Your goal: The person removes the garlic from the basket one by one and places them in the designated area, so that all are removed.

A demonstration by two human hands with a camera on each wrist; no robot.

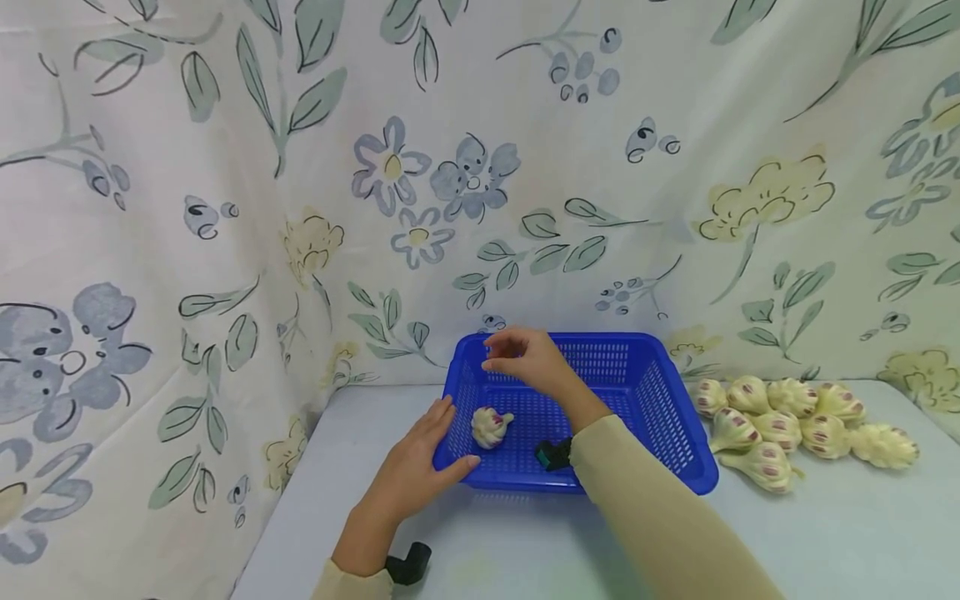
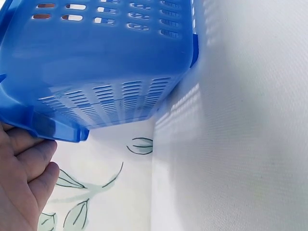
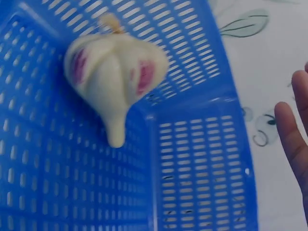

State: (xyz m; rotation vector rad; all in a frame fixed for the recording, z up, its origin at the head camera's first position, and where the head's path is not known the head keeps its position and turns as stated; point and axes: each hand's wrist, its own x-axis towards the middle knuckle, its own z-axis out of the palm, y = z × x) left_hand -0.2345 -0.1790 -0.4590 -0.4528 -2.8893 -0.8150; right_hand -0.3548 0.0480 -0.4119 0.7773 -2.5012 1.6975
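Note:
A blue plastic basket (image 1: 678,417) with slotted walls stands on the table. My left hand (image 1: 416,458) rests against its left front corner, fingers fairly straight along the outside and thumb by the front rim. In the left wrist view, the fingers (image 2: 36,166) touch beneath the basket's lip (image 2: 57,127). One garlic bulb (image 1: 490,427), white with purple patches, lies inside at the left. My right hand (image 1: 528,360) hovers over the back left part of the basket, thumb and fingers apart with nothing visible between them. The right wrist view shows the bulb (image 3: 113,77) blurred, apart from the fingers (image 3: 291,139).
Several garlic bulbs (image 1: 780,429) lie piled on the white table (image 1: 847,533) right of the basket. A floral cloth (image 1: 570,167) hangs behind and along the left. Small black devices sit at both wrists, at the left wrist (image 1: 409,563) and right wrist (image 1: 553,454).

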